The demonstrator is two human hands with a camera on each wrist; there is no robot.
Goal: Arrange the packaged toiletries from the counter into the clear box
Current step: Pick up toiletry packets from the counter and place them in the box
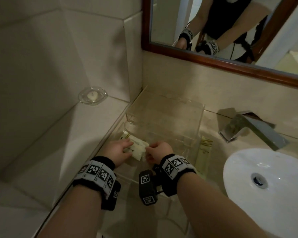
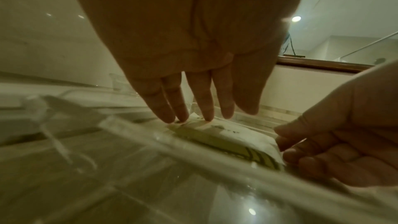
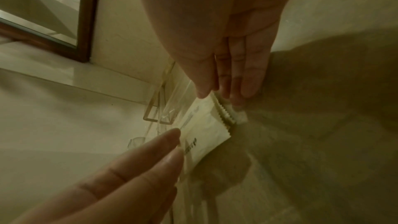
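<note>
Clear box (image 1: 199, 117): on counter (image 1: 212, 117), against left ledge. White sachets (image 1: 138, 149): stacked inside box, near-left corner. My left hand (image 1: 118, 149): fingers straight, tips pressing sachet top. My right hand (image 1: 159, 151): fingers curled, pinching stack's right end. Long packet (image 1: 204, 152): outside box, between its right wall and sink (image 1: 268, 186). Faucet (image 1: 253, 127) behind sink. Glass soap dish (image 1: 92, 95) on ledge. Mirror (image 1: 230, 31) above.

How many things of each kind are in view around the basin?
Packets in the box: at least 2, stacked
Packet beside the box: 1
Clear box: 1
Glass dish: 1
Tap: 1
Basin: 1
Total: at least 7
</note>
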